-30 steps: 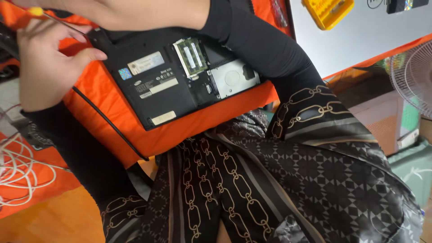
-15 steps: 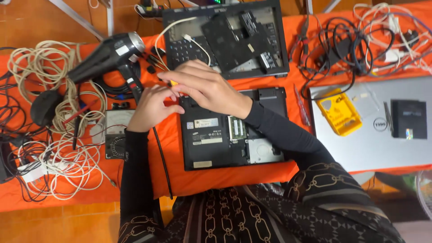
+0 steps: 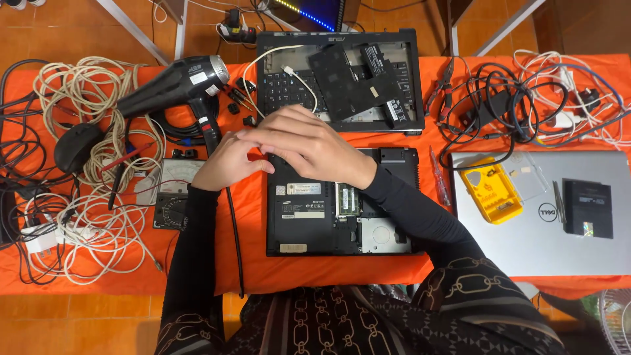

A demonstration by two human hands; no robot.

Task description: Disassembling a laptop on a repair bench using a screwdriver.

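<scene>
A black laptop (image 3: 315, 217) lies bottom up on the orange cloth (image 3: 250, 269), with its memory and drive bays uncovered. Both hands meet over its far left corner. My left hand (image 3: 227, 165) is curled at the laptop's edge, its fingertips hidden. My right hand (image 3: 309, 144) lies across them, fingers together and pointing left. Whatever sits between the hands is covered.
A stripped laptop shell (image 3: 342, 79) lies behind, and a black hair dryer (image 3: 174, 82) and a multimeter (image 3: 174, 190) lie to the left. Coiled cables (image 3: 85, 230) and a mouse (image 3: 75, 146) fill the far left. On the right a silver laptop (image 3: 526, 236) carries a yellow bit case (image 3: 490, 194).
The view has pulled back from a close look at the laptop to the whole table. The red and yellow handle seen between the hands is now covered by my right hand.
</scene>
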